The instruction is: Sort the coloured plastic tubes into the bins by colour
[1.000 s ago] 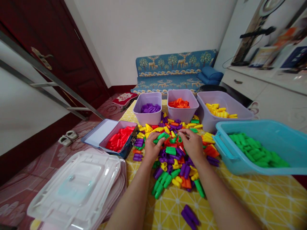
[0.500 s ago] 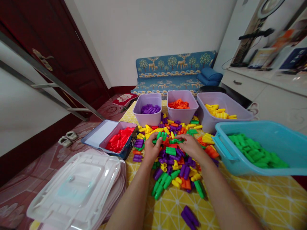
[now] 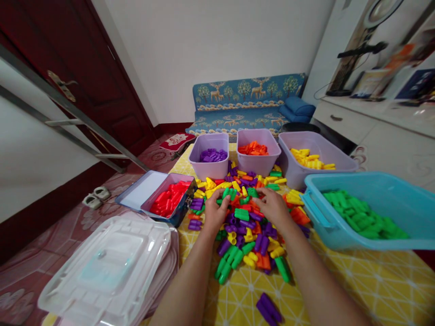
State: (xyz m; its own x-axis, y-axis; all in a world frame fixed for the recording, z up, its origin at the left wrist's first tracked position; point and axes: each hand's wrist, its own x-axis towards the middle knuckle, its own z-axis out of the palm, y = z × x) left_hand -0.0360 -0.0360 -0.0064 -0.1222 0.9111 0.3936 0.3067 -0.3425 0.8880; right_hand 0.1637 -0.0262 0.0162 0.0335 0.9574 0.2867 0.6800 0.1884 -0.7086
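Over a mixed heap of bullet-shaped plastic pieces, both hands are at work. My left hand is closed on a few joined green pieces, which show between thumb and fingers. My right hand is closed at another green piece, gripping its right end between thumb and fingers. Just below and between the hands lies a green block of joined pieces. Purple, yellow, orange and red pieces surround the hands.
Lilac bins hold purple, orange and yellow pieces. A blue tub with green pieces stands right. An open box of red pieces and stacked clear lids are at left. Two purple pieces lie near me.
My right hand has lifted slightly and turned, with a green piece now standing out at its fingertips. The left hand stays in place with its green pieces.
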